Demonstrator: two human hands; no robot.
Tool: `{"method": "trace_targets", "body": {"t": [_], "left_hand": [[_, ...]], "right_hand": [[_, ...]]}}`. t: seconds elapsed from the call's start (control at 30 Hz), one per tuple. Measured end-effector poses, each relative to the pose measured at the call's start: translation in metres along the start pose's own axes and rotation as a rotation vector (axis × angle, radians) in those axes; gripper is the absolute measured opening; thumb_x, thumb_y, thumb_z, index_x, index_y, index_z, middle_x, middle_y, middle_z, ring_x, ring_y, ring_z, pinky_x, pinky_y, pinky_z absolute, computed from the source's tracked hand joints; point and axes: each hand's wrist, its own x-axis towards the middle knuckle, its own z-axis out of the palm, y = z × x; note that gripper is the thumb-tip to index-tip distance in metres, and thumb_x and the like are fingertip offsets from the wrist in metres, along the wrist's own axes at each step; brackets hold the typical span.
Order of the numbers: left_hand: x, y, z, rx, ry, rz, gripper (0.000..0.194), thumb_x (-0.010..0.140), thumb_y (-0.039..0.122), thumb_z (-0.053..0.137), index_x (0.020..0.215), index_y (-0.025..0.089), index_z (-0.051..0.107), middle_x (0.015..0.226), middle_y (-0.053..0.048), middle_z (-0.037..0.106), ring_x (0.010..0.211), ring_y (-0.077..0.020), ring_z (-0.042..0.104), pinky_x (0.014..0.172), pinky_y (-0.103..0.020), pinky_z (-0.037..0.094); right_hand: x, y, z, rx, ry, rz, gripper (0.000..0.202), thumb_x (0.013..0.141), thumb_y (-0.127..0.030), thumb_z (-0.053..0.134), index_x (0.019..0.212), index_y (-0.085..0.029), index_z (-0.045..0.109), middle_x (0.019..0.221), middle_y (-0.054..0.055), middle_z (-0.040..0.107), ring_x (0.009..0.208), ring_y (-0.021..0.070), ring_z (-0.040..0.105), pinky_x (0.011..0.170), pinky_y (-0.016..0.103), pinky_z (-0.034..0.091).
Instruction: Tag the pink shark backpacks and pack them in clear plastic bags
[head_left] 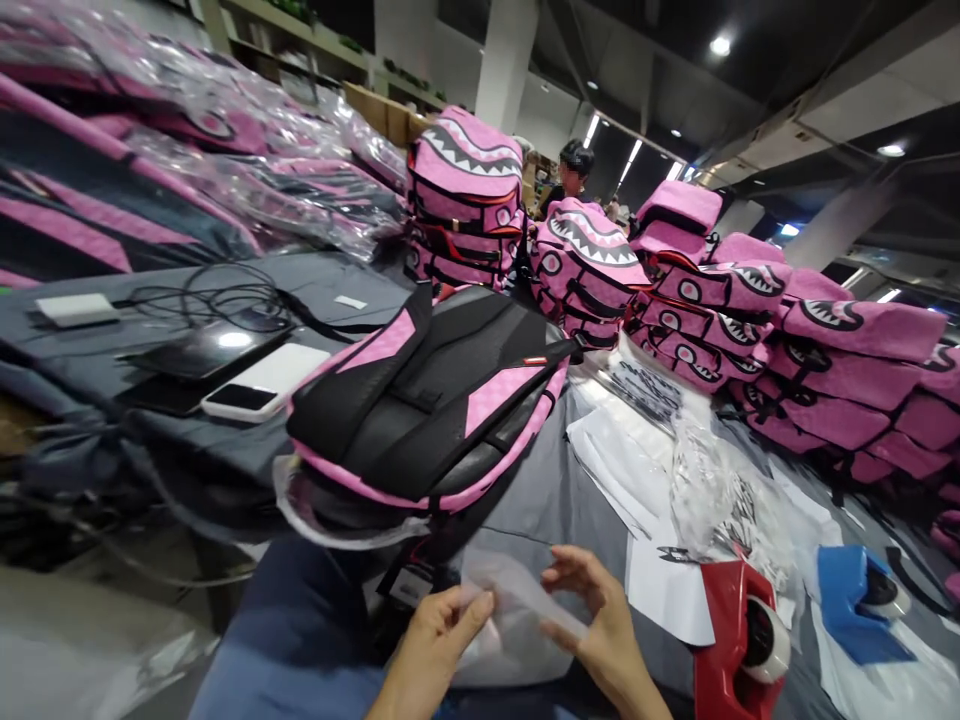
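Observation:
My left hand (442, 635) pinches the edge of a translucent plastic bag (517, 640) low in the middle of the view, above my lap. At the bag's right side, my right hand (596, 625) has its thumb and fingers spread apart, touching the plastic. Just beyond my hands a black and pink backpack (420, 400) lies with its straps up, and clear plastic shows under its near edge. A dark tag with a white label (411, 585) hangs below the backpack.
Stacked pink shark-face bags (592, 260) stand behind. Papers (660, 560), a red tape dispenser (735, 640) and a blue one (855, 600) lie right. Left are a white power bank (266, 380), cables and plastic-wrapped bags (247, 150). A person (574, 175) is beyond.

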Motion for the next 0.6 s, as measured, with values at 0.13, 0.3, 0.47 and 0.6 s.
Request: {"method": "trace_targets", "body": {"t": [0.13,0.3,0.47,0.6], "left_hand": [[-0.004,-0.007,-0.007,0.267,0.125,0.227,0.054,0.077,0.071,0.066,0.073,0.019,0.079,0.07,-0.005,0.07,0.069,-0.0205,0.06,0.066,-0.027,0.049],[-0.022,-0.016,-0.026,0.533,0.181,0.501,0.031,0.09,0.05,0.062,0.081,0.026,0.08,0.084,-0.006,0.076,0.089,-0.0243,0.07,0.082,-0.028,0.055],[-0.014,-0.023,-0.056,0.605,0.653,0.625,0.037,0.083,0.048,0.067,0.112,0.026,0.071,0.113,-0.009,0.072,0.11,-0.0274,0.065,0.102,-0.039,0.051],[0.02,-0.008,-0.049,0.502,0.705,0.473,0.049,0.077,0.061,0.063,0.105,0.022,0.069,0.119,-0.015,0.07,0.123,-0.0368,0.058,0.113,-0.053,0.037]], "right_hand": [[0.02,-0.016,0.024,-0.143,0.032,-0.182,0.03,0.086,-0.05,0.073,0.087,-0.021,0.075,0.078,0.005,0.072,0.071,0.0199,0.065,0.069,0.03,0.053],[0.026,-0.03,0.031,-0.316,-0.012,-0.394,0.036,0.1,-0.042,0.052,0.083,-0.02,0.075,0.063,0.003,0.062,0.056,0.0156,0.055,0.055,0.025,0.045],[0.034,-0.03,0.019,-0.349,-0.271,-0.241,0.035,0.102,-0.037,0.044,0.11,-0.021,0.074,0.067,0.001,0.066,0.047,0.0116,0.049,0.049,0.022,0.039],[0.045,-0.017,0.02,-0.656,-0.477,-0.207,0.036,0.093,-0.024,0.051,0.123,-0.022,0.07,0.072,0.002,0.072,0.054,0.0151,0.059,0.054,0.022,0.04]]}}
